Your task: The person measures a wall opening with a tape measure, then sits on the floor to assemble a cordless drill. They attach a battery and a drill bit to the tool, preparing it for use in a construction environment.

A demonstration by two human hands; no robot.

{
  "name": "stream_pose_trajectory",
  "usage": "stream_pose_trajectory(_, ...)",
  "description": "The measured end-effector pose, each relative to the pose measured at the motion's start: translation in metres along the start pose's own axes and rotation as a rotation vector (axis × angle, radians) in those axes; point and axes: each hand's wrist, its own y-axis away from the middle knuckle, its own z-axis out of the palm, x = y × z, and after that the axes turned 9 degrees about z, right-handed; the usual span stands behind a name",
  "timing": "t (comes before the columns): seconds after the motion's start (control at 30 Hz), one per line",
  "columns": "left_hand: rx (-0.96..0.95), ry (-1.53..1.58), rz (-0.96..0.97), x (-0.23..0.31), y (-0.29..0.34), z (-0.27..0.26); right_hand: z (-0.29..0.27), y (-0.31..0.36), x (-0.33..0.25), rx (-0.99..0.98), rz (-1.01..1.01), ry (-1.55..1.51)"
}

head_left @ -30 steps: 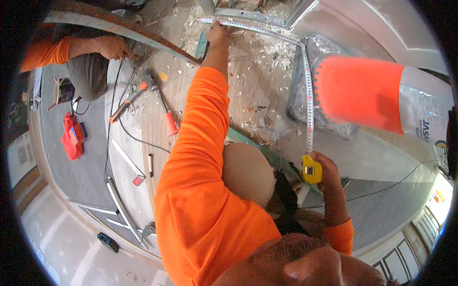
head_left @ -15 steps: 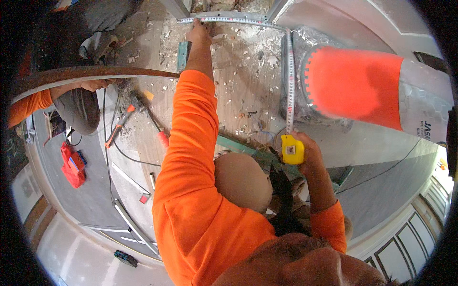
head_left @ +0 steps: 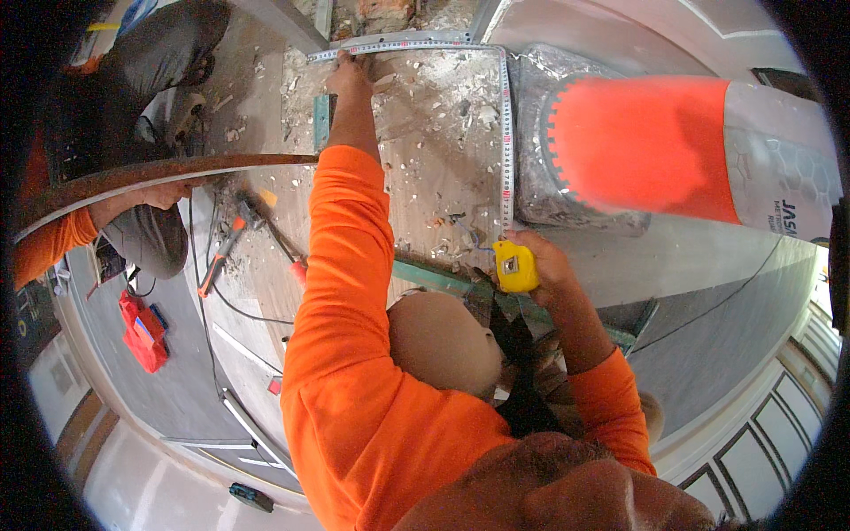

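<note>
My left hand [head_left: 351,78] reaches to the far edge of the floor, its fingertips holding down the white blade [head_left: 416,44] of a tape measure along a door sill. The blade runs right, bends sharply at the corner and comes back toward me along a plastic-wrapped pack. Nearer me, my right hand [head_left: 547,264] is closed around the yellow tape measure case [head_left: 516,267]. The palm side of my left hand is hidden. A short green strip [head_left: 321,122] lies beside my left wrist, and a longer green strip [head_left: 434,276] lies between my arms.
A large red and grey package [head_left: 646,146] stands by the wrapped pack [head_left: 553,124]. Rubble litters the wooden floor [head_left: 416,177]. Left are a hammer [head_left: 252,208], an orange-handled tool [head_left: 221,257], cables and a red bag [head_left: 142,332]. Another person in an orange sleeve [head_left: 57,243] crouches beyond a curved strip [head_left: 177,168].
The view has shifted, moving most of the scene left. The tape measure case is tilted slightly differently in my right hand. My left hand stays at the blade.
</note>
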Motion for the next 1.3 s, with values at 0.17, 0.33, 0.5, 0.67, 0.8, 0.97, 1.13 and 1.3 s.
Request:
stream_pose_trajectory(0.17, -0.038, -0.027, 0.029, -0.009, -0.02, -0.011, 0.003, 0.003, 0.001, 0.01, 0.009, 0.004)
stream_pose_trajectory(0.33, -0.08, -0.084, 0.015, -0.018, -0.038, -0.025, -0.006, -0.003, 0.004, 0.038, 0.043, 0.034)
stream_pose_trajectory(0.5, -0.104, -0.031, -0.007, -0.017, -0.015, -0.013, -0.007, 0.0, 0.001, 0.039, 0.01, -0.01)
stream_pose_trajectory(0.67, -0.131, -0.022, -0.015, -0.004, -0.025, -0.018, -0.005, 0.005, 0.001, 0.081, -0.009, 0.043)
stream_pose_trajectory(0.8, -0.138, -0.044, 0.039, -0.002, -0.026, -0.014, -0.005, 0.005, 0.002, 0.065, -0.003, 0.027)
stream_pose_trajectory(0.97, -0.054, -0.149, 0.038, 0.007, 0.0, 0.002, -0.001, 0.005, 0.0, 0.075, 0.005, 0.042)
stream_pose_trajectory(1.13, -0.052, -0.123, -0.015, 0.013, 0.001, 0.0, -0.004, -0.002, 0.001, 0.052, 0.014, 0.0)
stream_pose_trajectory(1.3, 0.003, -0.119, 0.028, 0.009, 0.002, 0.004, -0.006, -0.003, 0.001, 0.053, 0.006, 0.014)
